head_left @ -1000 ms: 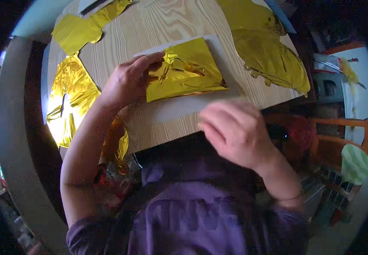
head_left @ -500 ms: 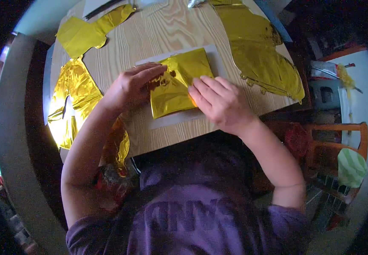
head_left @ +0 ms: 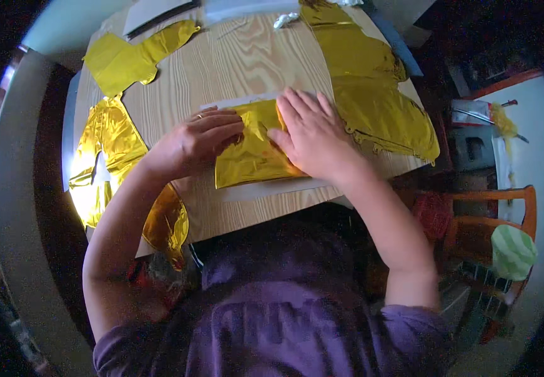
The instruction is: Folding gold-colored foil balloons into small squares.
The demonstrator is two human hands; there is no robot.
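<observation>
A gold foil balloon, folded into a flat square packet [head_left: 253, 166], lies on a pale sheet [head_left: 242, 192] near the table's front edge. My left hand [head_left: 190, 141], with a ring on one finger, rests at the packet's left side. Its fingers are stretched out close together, their tips on the creased foil. Across the packet's right part my right hand [head_left: 316, 138] lies flat, fingers spread and pointing away from me, thumb toward the middle. That hand hides the packet's right edge. A small orange patch shows on the foil below the right thumb.
Flat gold foil balloons lie around: one at the far left [head_left: 118, 66], one at the left edge [head_left: 118, 129] and a large one at right [head_left: 372, 94]. The wooden table [head_left: 247, 66] has a dark-edged white stack [head_left: 156, 16] at the back. A wooden chair [head_left: 489, 196] stands right.
My right hand has moved away from me over the packet, its fingers going from curled to spread flat. My left hand stays at the left side. The whole view has shifted slightly.
</observation>
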